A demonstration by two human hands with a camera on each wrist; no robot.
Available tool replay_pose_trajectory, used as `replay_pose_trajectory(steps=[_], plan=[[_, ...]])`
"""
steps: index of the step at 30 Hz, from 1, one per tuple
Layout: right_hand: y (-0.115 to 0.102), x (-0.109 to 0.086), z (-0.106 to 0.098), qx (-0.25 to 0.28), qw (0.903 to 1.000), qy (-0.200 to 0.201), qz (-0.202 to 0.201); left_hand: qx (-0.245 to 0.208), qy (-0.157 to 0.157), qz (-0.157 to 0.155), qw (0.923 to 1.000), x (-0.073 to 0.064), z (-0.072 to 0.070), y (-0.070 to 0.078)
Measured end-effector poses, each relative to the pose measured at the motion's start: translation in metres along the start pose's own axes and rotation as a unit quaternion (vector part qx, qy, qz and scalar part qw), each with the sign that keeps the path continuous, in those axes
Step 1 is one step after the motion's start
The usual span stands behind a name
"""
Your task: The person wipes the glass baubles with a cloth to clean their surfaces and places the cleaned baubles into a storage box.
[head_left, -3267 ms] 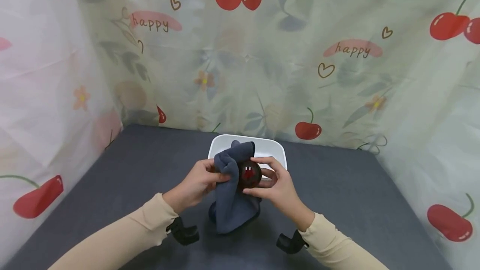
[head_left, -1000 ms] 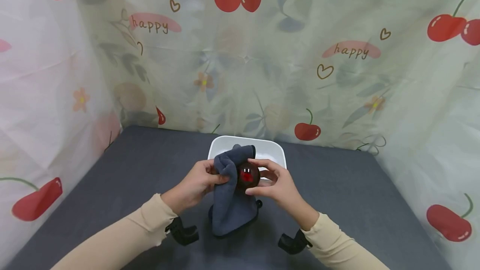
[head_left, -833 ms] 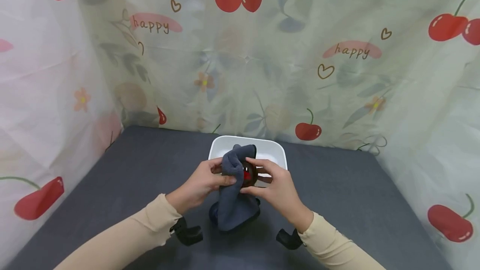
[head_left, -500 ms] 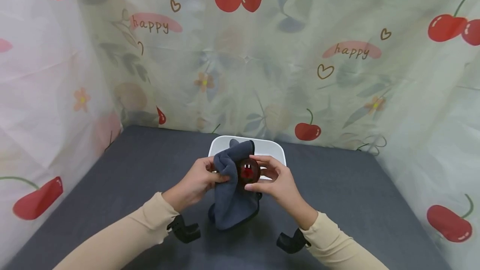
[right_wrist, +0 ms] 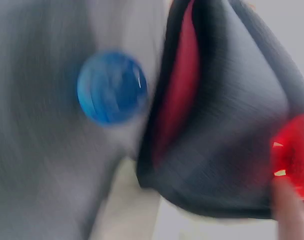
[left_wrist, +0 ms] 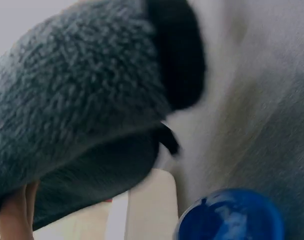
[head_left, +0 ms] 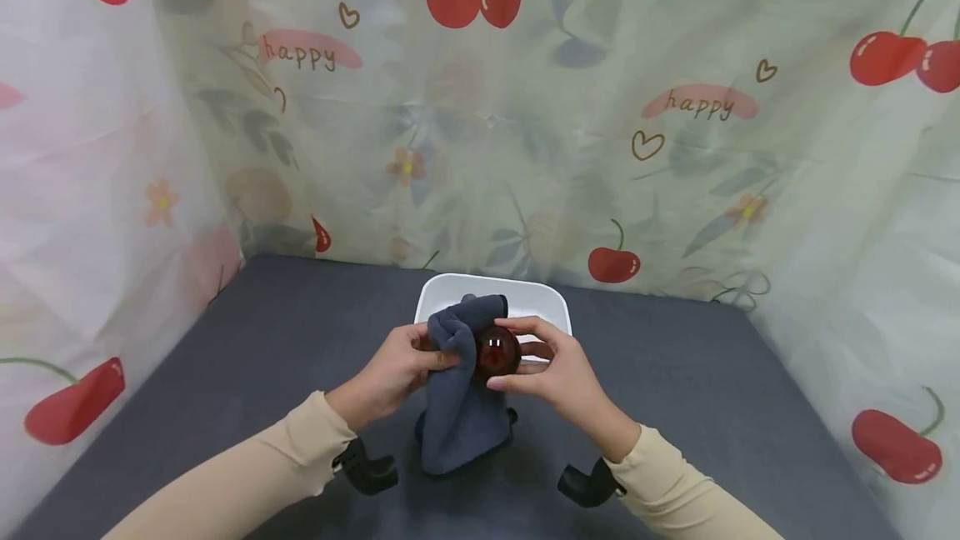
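Note:
In the head view my left hand [head_left: 397,369] pinches a grey-blue fleecy cloth [head_left: 461,419] with black edging, which hangs below the fingers. My right hand [head_left: 551,369] holds a see-through dark red ball [head_left: 498,352] against the cloth's right side, thumb below and fingers above. The right wrist view shows the ball [right_wrist: 296,155] glowing bright red beside the blurred cloth [right_wrist: 232,120]. A blue ball [left_wrist: 233,217] lies on the table beneath the cloth, and also appears in the right wrist view [right_wrist: 111,87]. From the head, the cloth mostly hides it.
Behind the hands stands a white rectangular tray [head_left: 540,297], its front partly covered by the cloth and fingers. Dark grey fabric covers the table [head_left: 660,382]. A cherry-print curtain [head_left: 495,132] encloses the back and both sides. Black wrist mounts [head_left: 367,469] hang under the forearms.
The left hand carried the cloth right over the ball, then drew it back left, uncovering it again. Over the last half second both hands, cloth and ball have sunk slightly.

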State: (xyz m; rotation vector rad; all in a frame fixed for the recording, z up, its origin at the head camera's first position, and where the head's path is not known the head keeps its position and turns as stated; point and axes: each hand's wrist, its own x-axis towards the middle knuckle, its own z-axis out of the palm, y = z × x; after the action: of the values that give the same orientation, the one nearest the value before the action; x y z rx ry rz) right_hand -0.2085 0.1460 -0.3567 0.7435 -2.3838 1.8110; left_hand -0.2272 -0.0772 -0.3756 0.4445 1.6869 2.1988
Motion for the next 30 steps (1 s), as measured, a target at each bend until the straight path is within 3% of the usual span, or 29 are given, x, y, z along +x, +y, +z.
replay_pose_trajectory(steps=[1,3,6,8,10,12,14,17,19,23,25,27,30], plan=[[0.001,-0.001,0.000,0.038,0.9992,0.002,0.008,-0.003,-0.002,-0.003,1.0000,-0.001,0.000,-0.001],[0.003,-0.001,0.002,0.045,0.9989,0.007,0.004,-0.006,-0.011,-0.004,0.9999,-0.001,0.001,-0.002],[0.004,-0.001,0.006,-0.069,0.9963,0.021,-0.047,0.025,-0.010,0.013,0.9996,0.000,0.003,-0.004],[0.003,-0.001,0.007,-0.159,0.9836,0.034,-0.079,0.043,-0.001,0.027,0.9987,0.001,0.004,-0.005],[0.003,0.000,0.008,-0.187,0.9773,0.038,-0.092,0.057,0.012,0.037,0.9976,0.002,0.003,-0.006],[0.003,0.000,0.006,-0.139,0.9872,0.026,-0.075,0.057,0.024,0.041,0.9972,0.002,0.002,-0.004],[0.004,0.001,0.004,-0.042,0.9980,0.011,-0.046,0.045,0.024,0.039,0.9980,0.002,0.000,-0.001],[0.007,0.001,0.002,0.081,0.9965,0.000,-0.017,0.035,0.016,0.025,0.9989,0.002,-0.002,0.005],[0.006,0.001,0.003,0.077,0.9968,-0.003,-0.023,0.054,0.004,0.017,0.9984,0.002,-0.002,0.007],[0.004,0.001,0.007,-0.058,0.9961,0.002,-0.066,0.109,-0.001,0.014,0.9940,0.002,0.000,0.007],[-0.004,-0.001,0.008,-0.082,0.9945,0.002,-0.065,0.118,0.002,0.016,0.9929,0.001,0.000,0.006],[-0.007,-0.002,0.008,-0.036,0.9983,-0.005,-0.045,0.105,0.007,0.015,0.9944,0.001,-0.001,0.007],[-0.005,-0.002,0.006,0.066,0.9977,0.005,-0.012,0.048,0.008,0.010,0.9987,0.000,-0.004,0.006]])
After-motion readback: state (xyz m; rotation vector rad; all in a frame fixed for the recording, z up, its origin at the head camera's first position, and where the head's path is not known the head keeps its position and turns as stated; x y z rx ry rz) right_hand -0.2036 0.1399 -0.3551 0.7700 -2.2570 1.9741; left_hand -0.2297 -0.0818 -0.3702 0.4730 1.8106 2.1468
